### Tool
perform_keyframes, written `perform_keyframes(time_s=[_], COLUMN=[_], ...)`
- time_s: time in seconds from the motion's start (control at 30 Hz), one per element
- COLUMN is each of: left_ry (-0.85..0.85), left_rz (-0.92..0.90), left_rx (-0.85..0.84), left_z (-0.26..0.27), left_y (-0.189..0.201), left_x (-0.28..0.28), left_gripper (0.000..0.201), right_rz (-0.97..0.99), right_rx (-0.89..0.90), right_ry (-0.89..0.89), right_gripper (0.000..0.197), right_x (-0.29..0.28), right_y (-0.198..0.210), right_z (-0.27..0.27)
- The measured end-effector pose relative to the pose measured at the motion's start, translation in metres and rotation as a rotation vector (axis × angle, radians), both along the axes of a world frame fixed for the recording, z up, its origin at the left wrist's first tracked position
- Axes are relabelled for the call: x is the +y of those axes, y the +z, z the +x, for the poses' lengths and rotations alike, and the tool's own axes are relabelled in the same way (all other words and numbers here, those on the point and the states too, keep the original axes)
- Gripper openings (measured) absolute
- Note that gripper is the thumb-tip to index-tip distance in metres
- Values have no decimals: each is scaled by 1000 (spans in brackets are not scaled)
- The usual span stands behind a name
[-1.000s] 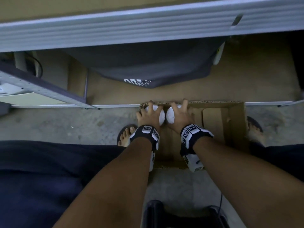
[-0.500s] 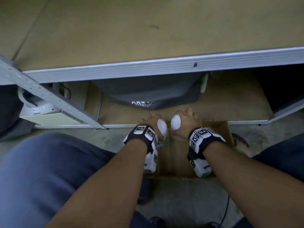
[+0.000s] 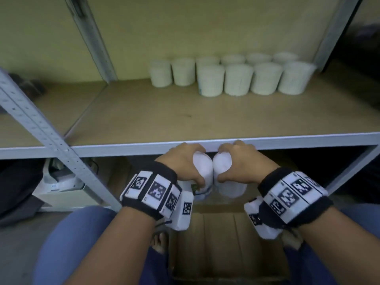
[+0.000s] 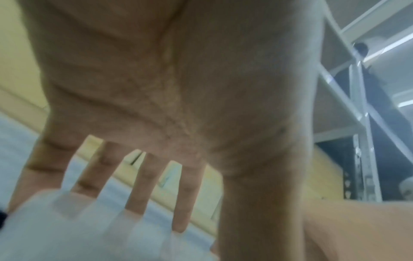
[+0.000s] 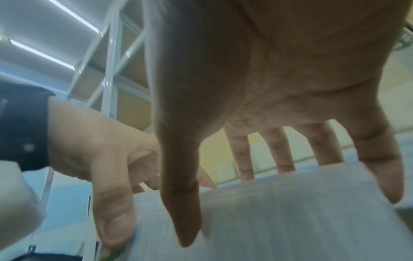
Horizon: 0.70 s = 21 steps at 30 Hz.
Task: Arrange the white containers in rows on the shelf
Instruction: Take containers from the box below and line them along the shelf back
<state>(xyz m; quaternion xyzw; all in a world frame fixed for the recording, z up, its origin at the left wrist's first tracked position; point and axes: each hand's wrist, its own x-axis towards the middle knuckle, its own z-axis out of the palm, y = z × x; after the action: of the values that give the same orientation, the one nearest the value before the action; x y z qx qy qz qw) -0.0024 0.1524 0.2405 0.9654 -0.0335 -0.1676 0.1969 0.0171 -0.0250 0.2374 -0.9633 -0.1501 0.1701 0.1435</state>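
Observation:
My left hand (image 3: 185, 161) grips a white container (image 3: 203, 167) from above, and my right hand (image 3: 244, 161) grips a second white container (image 3: 223, 164) the same way. The two containers touch side by side, just below and in front of the shelf's grey front edge (image 3: 123, 148). In the right wrist view, thumb and fingers wrap the ribbed white container (image 5: 290, 203). The left wrist view has fingers over a blurred white container (image 4: 67, 226). Several white containers (image 3: 238, 79) stand in two rows at the back right of the wooden shelf board (image 3: 154, 116).
An open cardboard box (image 3: 222, 243) sits on the floor under my wrists, between my knees. A slanted grey perforated upright (image 3: 41, 130) crosses the left. A white device (image 3: 59, 184) sits on the lower shelf at left. Bare board lies in front of the rows.
Both hands have risen out of the cardboard box with a container each, up to the shelf's front edge. The view has tilted up and now takes in the shelf with its rows.

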Motion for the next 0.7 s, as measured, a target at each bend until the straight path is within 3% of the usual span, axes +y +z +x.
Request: perform_keyframes(time_s=[0.17, 0.37, 0.53, 0.7], left_ry=[4, 58, 143, 234], left_rz=[-59, -174, -243, -221], left_rx=[-154, -316, -477, -516], left_z=[-3, 10, 37, 56], left_y=[51, 81, 72, 46], left_x=[3, 14, 15, 18], left_gripper=[84, 69, 50, 51], right_rz=[26, 195, 261, 227], right_rx=[-127, -257, -356, -368], right_ry=[24, 9, -22, -57], right_gripper=[68, 61, 63, 63], right_x=[-6, -9, -4, 9], right_y=[44, 81, 73, 54], right_z=[-1, 16, 47, 66])
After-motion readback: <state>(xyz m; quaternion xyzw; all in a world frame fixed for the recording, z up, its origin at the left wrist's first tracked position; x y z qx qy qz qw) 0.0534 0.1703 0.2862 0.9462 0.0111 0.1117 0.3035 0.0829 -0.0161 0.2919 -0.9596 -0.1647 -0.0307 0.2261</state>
